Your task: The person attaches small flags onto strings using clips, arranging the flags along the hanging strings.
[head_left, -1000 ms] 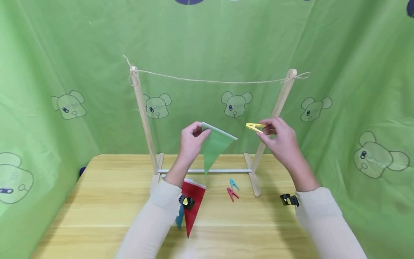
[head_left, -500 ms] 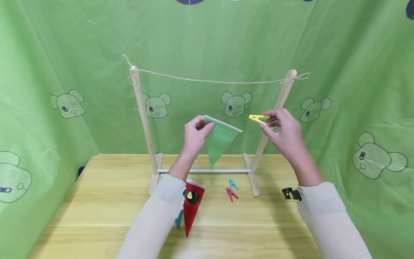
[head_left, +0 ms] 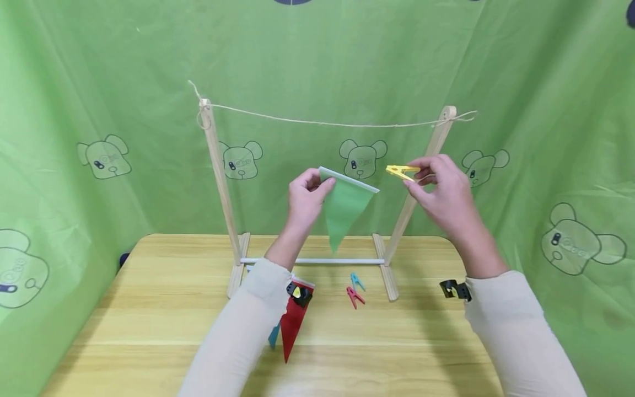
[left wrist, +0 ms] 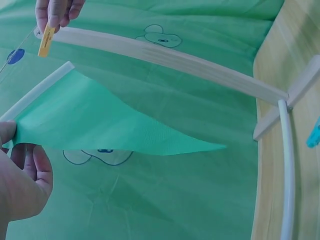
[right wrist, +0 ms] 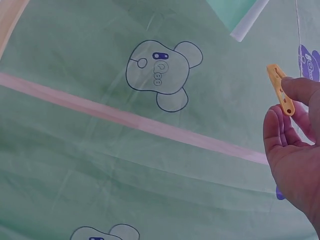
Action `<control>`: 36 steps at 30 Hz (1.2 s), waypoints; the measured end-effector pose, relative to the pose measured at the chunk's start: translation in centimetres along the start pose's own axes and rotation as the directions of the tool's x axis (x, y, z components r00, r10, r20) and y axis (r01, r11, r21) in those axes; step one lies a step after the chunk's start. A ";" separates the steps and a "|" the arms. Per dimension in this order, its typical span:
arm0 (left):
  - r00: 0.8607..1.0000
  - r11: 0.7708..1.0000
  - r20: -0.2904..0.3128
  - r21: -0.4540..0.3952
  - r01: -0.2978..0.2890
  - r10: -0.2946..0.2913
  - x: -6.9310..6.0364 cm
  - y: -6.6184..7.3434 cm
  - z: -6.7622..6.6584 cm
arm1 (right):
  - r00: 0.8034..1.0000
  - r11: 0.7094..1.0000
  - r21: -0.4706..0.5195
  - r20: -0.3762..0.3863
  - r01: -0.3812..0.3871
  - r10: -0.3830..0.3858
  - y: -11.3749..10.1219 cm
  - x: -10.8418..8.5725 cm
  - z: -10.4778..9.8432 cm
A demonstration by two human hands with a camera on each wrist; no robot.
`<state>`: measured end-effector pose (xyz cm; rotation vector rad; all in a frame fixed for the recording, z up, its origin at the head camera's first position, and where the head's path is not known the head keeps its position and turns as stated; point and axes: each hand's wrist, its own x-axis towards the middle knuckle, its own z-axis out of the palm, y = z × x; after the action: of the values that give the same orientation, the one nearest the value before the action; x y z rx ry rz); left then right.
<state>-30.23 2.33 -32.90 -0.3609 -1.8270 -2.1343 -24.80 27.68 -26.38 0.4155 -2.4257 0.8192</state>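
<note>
My left hand point(head_left: 306, 199) pinches a green triangular pennant point(head_left: 346, 207) by one end of its white top edge; the point hangs down in the air. In the left wrist view the pennant point(left wrist: 105, 117) spreads out from the thumb. To the right, my right hand point(head_left: 446, 190) holds a yellow clothespin point(head_left: 401, 171) between thumb and fingers, its other end facing the pennant without touching it. The right wrist view has the clothespin point(right wrist: 280, 91) at the fingertips. Both hands are below a string point(head_left: 317, 122) tied between two wooden posts.
A red pennant point(head_left: 294, 322) and a blue pennant point(head_left: 274, 335), partly covered by the left arm, lie on the wooden table point(head_left: 149, 309). A blue clothespin point(head_left: 357, 282) and a red clothespin point(head_left: 355, 298) lie near the stand's right foot point(head_left: 388, 275). Green curtain surrounds the table.
Both hands have risen toward the string and shifted slightly right, carrying the green pennant and the yellow clothespin. The things on the table stay where they were.
</note>
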 end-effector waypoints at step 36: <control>0.997 0.992 -0.047 -0.117 0.053 -0.059 1.6 1.9 4.1 | 0.980 0.992 -0.066 -0.159 0.106 -0.116 -1.8 3.6 -4.5</control>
<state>-31.03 5.98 -29.95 -0.2823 -1.7101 -2.2725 -25.13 28.77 -20.47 0.4399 -2.2476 0.7054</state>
